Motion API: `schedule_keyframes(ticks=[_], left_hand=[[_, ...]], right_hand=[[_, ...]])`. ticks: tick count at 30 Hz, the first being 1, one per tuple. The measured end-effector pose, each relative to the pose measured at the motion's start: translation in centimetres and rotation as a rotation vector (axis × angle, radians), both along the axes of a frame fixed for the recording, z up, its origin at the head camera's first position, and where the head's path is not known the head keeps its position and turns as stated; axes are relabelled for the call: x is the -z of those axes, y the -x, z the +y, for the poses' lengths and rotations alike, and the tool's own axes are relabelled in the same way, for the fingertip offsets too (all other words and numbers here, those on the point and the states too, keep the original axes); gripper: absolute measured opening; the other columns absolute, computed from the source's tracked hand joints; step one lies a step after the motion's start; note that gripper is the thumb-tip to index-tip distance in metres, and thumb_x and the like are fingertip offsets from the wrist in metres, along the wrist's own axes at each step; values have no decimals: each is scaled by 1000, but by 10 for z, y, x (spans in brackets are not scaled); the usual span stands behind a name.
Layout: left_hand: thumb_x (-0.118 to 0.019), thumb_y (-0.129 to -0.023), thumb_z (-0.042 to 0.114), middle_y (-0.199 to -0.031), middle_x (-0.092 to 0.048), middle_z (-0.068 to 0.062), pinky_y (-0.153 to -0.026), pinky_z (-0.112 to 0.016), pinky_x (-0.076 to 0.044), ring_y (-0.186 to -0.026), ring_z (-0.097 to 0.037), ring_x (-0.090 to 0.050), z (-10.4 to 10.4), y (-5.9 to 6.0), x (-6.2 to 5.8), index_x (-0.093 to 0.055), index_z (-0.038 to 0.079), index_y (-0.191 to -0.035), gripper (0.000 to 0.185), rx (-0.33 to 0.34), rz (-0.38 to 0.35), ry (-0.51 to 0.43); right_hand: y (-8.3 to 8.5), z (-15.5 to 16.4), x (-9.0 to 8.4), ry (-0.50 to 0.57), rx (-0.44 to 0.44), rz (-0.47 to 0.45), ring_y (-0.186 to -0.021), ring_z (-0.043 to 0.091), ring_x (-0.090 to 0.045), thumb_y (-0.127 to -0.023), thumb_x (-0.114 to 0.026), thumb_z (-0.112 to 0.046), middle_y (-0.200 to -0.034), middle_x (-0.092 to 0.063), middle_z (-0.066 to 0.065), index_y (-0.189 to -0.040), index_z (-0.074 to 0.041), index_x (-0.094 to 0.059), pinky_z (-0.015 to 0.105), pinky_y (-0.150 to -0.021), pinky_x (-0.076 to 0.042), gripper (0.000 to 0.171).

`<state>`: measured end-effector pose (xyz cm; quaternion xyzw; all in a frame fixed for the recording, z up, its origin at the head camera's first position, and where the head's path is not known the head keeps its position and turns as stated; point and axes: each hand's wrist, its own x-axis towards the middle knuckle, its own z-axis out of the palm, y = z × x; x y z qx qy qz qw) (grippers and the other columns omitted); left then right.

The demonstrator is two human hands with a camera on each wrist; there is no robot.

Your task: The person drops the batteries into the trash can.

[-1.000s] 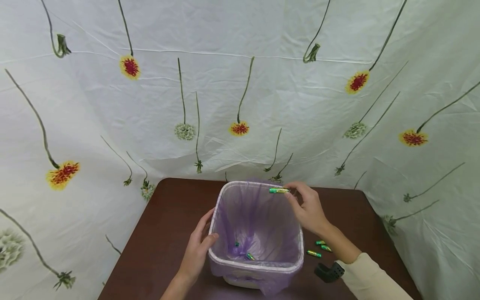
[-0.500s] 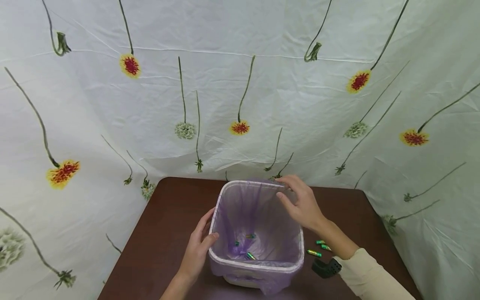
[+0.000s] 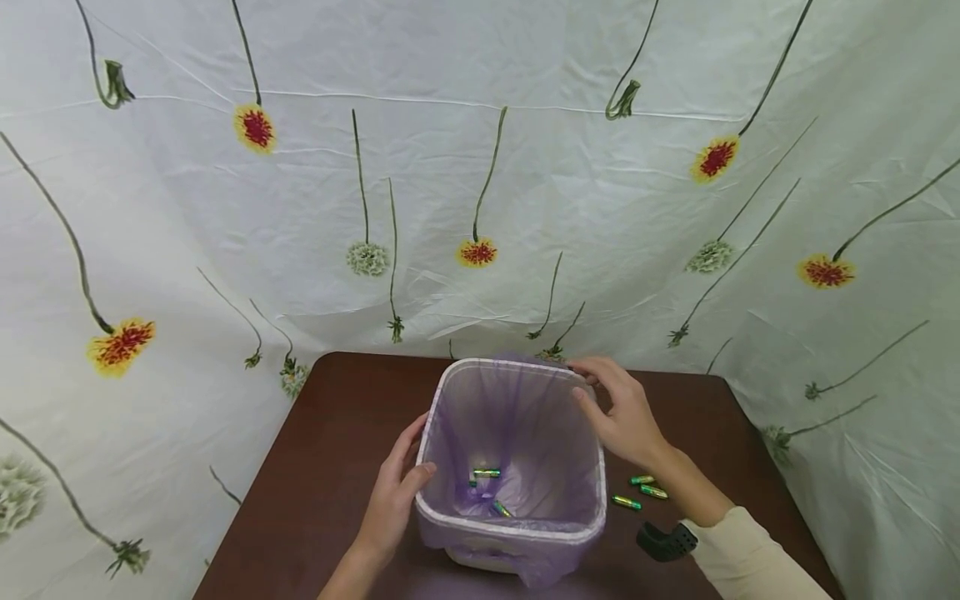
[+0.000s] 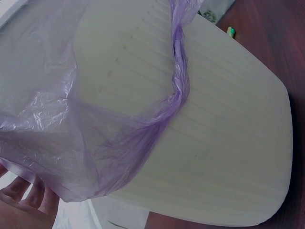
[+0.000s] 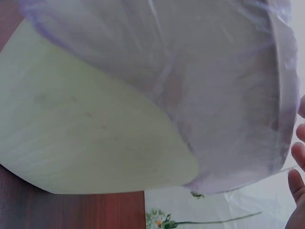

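Observation:
A pale trash bin (image 3: 512, 530) stands on the table with a purple plastic liner (image 3: 450, 442) folded over its rim. My left hand (image 3: 392, 493) grips the left rim, thumb over the edge and fingers outside; in the left wrist view its fingers (image 4: 35, 195) lie against the liner. Above the far right corner is my right hand (image 3: 626, 421), thumb and fingers apart with nothing between them. Inside the bin lie a green and gold battery (image 3: 487, 472), a second battery (image 3: 502, 508) and a partly hidden green piece (image 3: 472, 482). The right wrist view shows the bin's outer wall (image 5: 86, 129).
To the right of the bin, three more batteries (image 3: 627, 502) lie on the dark brown table (image 3: 352, 408). A black strapped device (image 3: 666, 543) sits at the right wrist by the cream sleeve (image 3: 750, 550). A white flowered cloth (image 3: 600, 192) hangs behind and at the sides.
My right hand pinched a battery over the bin, then let it go; it now lies on the bin's bottom. That hand has shifted slightly right. The left hand keeps its grip.

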<state>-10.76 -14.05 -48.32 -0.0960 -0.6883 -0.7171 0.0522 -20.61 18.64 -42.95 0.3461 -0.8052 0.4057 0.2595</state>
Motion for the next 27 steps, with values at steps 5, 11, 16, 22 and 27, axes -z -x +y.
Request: schedule_keyframes(ticks=[5,11,16,22,27], left_hand=[[-52,-96,-1,-149,-49,-19,-93,-34,-53,-125,-30,-55,-1,-1,-1,-40,10,-158,64,-4,2,-5],[-52,-97,-1,-148,-50,-20,-93,-34,-53,-124,-28,-56,-1,-1,-1,-40,8,-158,62,4,5,-13],[-53,-98,-1,-148,-50,-21,-92,-34,-53,-122,-27,-57,-1,-1,-1,-40,7,-157,62,5,7,-16],[-53,-98,-1,-148,-49,-21,-93,-32,-52,-123,-27,-56,0,-3,-3,-40,6,-157,61,8,19,-9],[-53,-98,0,-150,-48,-21,-94,-33,-52,-124,-27,-56,0,-2,-4,-40,7,-158,62,9,18,-9]], right_hand=[[-2,9,6,-11,32,15,-92,25,-65,-89,-71,8,-114,-68,14,-125,2,-67,39,-78,-53,37],[-6,23,12,7,81,12,-92,23,-64,-89,-71,9,-114,-69,9,-124,1,-67,32,-80,-50,37],[-8,33,18,17,110,19,-89,24,-64,-88,-71,10,-114,-69,10,-122,0,-68,26,-81,-48,36],[-12,47,28,18,150,19,-86,25,-66,-86,-71,11,-109,-69,7,-122,-2,-69,22,-79,-48,38],[-16,57,34,18,176,2,-86,22,-65,-87,-71,11,-109,-68,5,-125,-3,-69,18,-77,-47,41]])
